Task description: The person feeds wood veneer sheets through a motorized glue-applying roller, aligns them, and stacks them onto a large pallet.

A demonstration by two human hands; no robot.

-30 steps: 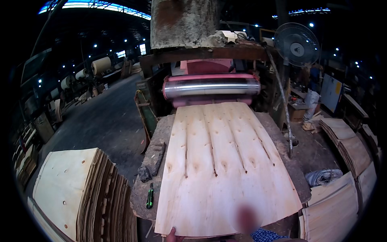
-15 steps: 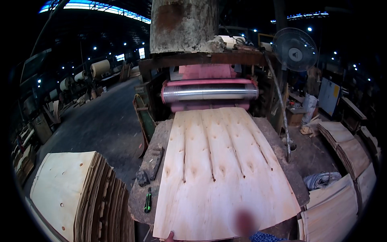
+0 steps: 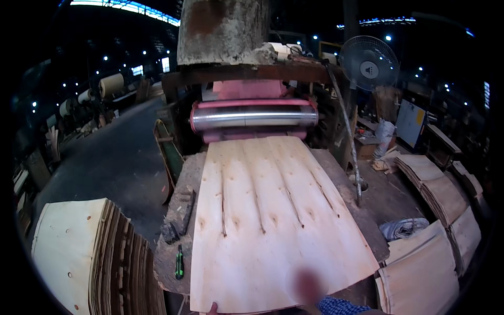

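Note:
A pale wood veneer sheet (image 3: 273, 252) with knots and several long dark splits lies on the worn feed table. Its far edge reaches the rollers. At the near left corner, the thumb of my left hand (image 3: 212, 308) rests on the sheet's edge; the other fingers are hidden beneath. My right hand (image 3: 308, 287) is a blur over the near right part of the sheet, behind it a blue checked sleeve (image 3: 338, 305). Whether the right hand touches the sheet cannot be made out. A green and black utility knife (image 3: 179, 262) lies on the table left of the sheet.
A shiny metal roller (image 3: 254, 116) with pink-stained rollers stands ahead. A tall veneer stack (image 3: 68, 257) is at the left, more stacks (image 3: 420, 268) at the right. A slanted pole (image 3: 346, 131) and a fan (image 3: 369, 68) stand right of the machine.
The whole view has shifted so that the scene sits farther left. Both hands keep nearly the same places at the sheet's near edge, and the sheet shows no clear movement toward the rollers.

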